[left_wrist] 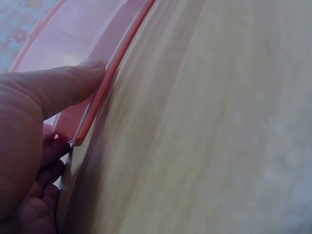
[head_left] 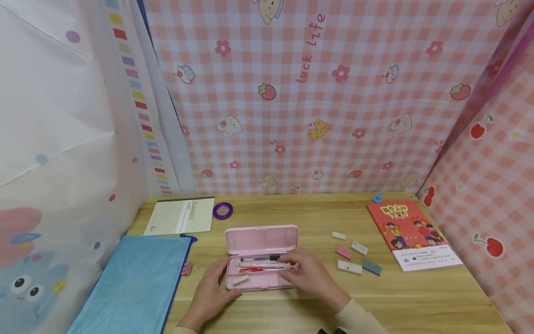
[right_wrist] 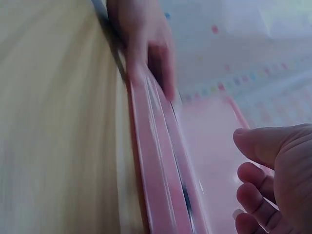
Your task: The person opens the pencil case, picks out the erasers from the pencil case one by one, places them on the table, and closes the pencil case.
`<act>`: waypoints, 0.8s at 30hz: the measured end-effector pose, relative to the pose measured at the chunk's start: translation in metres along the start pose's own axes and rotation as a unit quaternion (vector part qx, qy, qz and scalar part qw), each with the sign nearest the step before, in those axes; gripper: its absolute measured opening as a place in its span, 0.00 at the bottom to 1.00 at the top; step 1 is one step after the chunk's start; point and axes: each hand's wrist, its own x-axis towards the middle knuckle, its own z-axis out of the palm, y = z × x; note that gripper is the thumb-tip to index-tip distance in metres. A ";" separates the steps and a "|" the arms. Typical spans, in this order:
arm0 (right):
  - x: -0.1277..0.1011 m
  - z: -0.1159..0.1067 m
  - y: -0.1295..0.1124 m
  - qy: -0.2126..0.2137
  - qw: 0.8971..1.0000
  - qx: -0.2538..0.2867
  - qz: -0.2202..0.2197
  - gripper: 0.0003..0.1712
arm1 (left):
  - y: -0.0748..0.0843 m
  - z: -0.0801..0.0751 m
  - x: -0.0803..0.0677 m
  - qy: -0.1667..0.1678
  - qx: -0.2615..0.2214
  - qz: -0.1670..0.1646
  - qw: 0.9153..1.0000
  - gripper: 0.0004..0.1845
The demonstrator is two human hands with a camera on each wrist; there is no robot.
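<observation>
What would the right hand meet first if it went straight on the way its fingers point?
Probably the pens in the open pink case. The right hand points left over the tray and its fingertips look already at them; depth is unclear, so contact is uncertain.

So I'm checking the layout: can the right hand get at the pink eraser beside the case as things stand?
Probably yes. The right hand rests at the open pencil case, and the pink eraser lies in the open on the table just to its right, with nothing between them.
</observation>
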 end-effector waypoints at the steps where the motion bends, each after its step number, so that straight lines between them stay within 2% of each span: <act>1: 0.004 0.007 -0.006 -0.011 1.000 0.001 -0.013 0.13 | 0.000 0.000 0.000 0.001 0.001 0.003 1.000 0.51; 4: 0.014 0.025 -0.019 -0.046 0.998 0.003 -0.040 0.12 | 0.000 0.000 0.000 0.003 0.000 0.007 1.000 0.51; 11: 0.028 0.059 -0.031 -0.097 0.993 -0.015 -0.062 0.15 | 0.001 -0.002 -0.002 0.013 0.001 0.025 1.000 0.50; 18: 0.037 0.078 -0.028 -0.101 0.990 -0.045 -0.089 0.14 | 0.001 -0.002 -0.001 0.012 0.002 0.024 1.000 0.50; 24: 0.039 0.079 -0.027 -0.099 0.991 -0.053 -0.078 0.14 | 0.001 -0.001 -0.001 0.012 0.000 0.027 1.000 0.50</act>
